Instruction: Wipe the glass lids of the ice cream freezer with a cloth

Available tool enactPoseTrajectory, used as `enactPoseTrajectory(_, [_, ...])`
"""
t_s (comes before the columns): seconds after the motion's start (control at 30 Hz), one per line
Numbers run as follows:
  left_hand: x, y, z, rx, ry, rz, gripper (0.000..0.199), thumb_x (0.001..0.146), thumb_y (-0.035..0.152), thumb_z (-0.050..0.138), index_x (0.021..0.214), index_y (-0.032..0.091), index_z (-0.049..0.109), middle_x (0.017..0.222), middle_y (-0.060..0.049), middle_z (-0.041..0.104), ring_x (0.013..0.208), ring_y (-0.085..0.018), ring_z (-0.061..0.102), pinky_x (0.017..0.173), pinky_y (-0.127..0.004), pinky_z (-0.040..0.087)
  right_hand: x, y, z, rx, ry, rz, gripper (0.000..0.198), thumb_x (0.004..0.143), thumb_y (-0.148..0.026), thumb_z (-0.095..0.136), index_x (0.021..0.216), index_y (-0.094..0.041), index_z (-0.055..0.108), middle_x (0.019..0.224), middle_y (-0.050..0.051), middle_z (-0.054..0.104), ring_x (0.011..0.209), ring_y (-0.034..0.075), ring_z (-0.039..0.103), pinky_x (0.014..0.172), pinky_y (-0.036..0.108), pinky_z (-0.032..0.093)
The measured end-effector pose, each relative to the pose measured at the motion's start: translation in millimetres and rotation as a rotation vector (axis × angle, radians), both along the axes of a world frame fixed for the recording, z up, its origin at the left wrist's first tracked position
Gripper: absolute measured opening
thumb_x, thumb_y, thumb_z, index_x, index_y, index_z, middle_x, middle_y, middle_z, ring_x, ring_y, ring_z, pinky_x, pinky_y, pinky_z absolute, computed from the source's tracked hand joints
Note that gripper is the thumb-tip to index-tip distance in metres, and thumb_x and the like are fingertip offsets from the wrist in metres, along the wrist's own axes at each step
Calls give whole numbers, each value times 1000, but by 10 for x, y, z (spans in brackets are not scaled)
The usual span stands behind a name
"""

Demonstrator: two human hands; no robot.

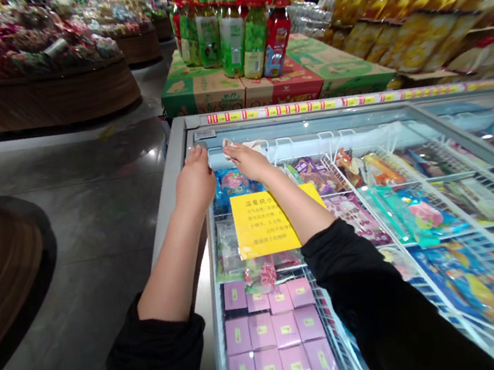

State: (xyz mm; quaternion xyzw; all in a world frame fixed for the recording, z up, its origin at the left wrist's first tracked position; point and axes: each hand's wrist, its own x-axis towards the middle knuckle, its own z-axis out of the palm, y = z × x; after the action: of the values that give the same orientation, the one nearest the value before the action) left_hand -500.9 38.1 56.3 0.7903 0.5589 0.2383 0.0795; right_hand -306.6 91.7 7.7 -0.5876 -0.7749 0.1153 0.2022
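At the far left corner of a chest freezer (171,205), my left hand (195,179) is closed over the frame edge, its fingertips mostly hidden. Just right of it, my right hand (248,161) presses a crumpled white cloth (257,144) onto the glass top. Bits of the cloth stick out on both sides of the fingers. Under my right forearm lies a yellow notice (266,231) with printed Chinese text, partly covered by the arm. Below the glass, pink boxes (262,331) stand in rows and a blue package (224,191) lies near my hands.
Wire baskets with packaged frozen goods (466,282) fill the freezer to the right. A price strip (309,106) runs along its back rim. Behind it, bottles (231,36) stand on cardboard boxes (206,95). Rounded wooden display stands (39,98) flank the grey floor (96,232) at left.
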Motion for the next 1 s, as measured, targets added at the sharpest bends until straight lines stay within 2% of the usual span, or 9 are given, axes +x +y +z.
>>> enactPoseTrajectory(0.1, [-4,9,-9,8,-7,-9,59,95,-2,48,152,8,60,164,-19,52,157,-29,45,131,-43,38,-237,-10,0,-8,-19,69,59,102,-7,48,157,-26,60,167,2,51,160,24,40,134,47,30])
enactPoseTrajectory(0.17, [-14,18,-24,17,-18,-13,58,96,0,48,152,9,60,164,-18,52,157,-29,45,131,-44,38,-262,-135,-4,-13,-26,156,58,103,-9,48,158,-26,59,168,1,50,160,23,40,135,45,29])
enactPoseTrajectory(0.33, [-36,30,-54,28,-52,-24,63,93,0,51,154,13,59,164,-15,54,157,-29,46,130,-43,39,109,-529,6,-18,-7,302,57,104,-16,47,157,-34,59,167,-5,50,160,22,40,134,48,31])
enactPoseTrajectory(0.43, [-33,23,-54,32,-52,-22,65,92,-2,51,154,13,59,163,-15,55,157,-29,46,131,-43,39,312,-497,10,-19,-16,234,56,105,-17,46,157,-34,59,166,-5,52,159,24,42,134,51,32])
enactPoseTrajectory(0.5, [-24,17,-47,34,-48,-20,64,93,-2,50,154,12,59,163,-15,55,157,-28,47,131,-43,38,304,-355,5,-10,-25,146,57,104,-16,47,157,-32,60,165,-3,52,158,26,43,133,53,33])
enactPoseTrajectory(0.6, [-12,7,-29,36,-41,-19,61,94,-2,49,153,11,60,163,-16,55,156,-28,47,131,-43,39,92,-145,-7,13,-19,66,59,102,-10,47,156,-28,60,166,0,52,159,27,42,133,53,35])
enactPoseTrajectory(0.7, [-8,-6,-3,13,-15,-15,58,95,-2,47,151,7,60,164,-20,52,157,-29,46,131,-42,38,-144,-133,-8,26,-40,108,63,99,-6,48,157,-24,59,167,3,51,160,27,40,133,51,33])
enactPoseTrajectory(0.87, [-4,-24,24,2,-16,-12,57,96,0,49,151,7,60,164,-21,51,158,-30,44,130,-43,39,-77,-586,33,10,-49,287,60,101,-12,49,158,-26,58,167,1,50,160,24,40,134,49,33])
enactPoseTrajectory(1.0, [5,-43,31,0,-18,-5,60,94,-2,49,152,10,60,164,-17,53,158,-28,44,131,-42,39,226,-850,73,-2,-28,277,58,105,-16,42,158,-33,58,167,-4,50,158,23,42,133,50,36])
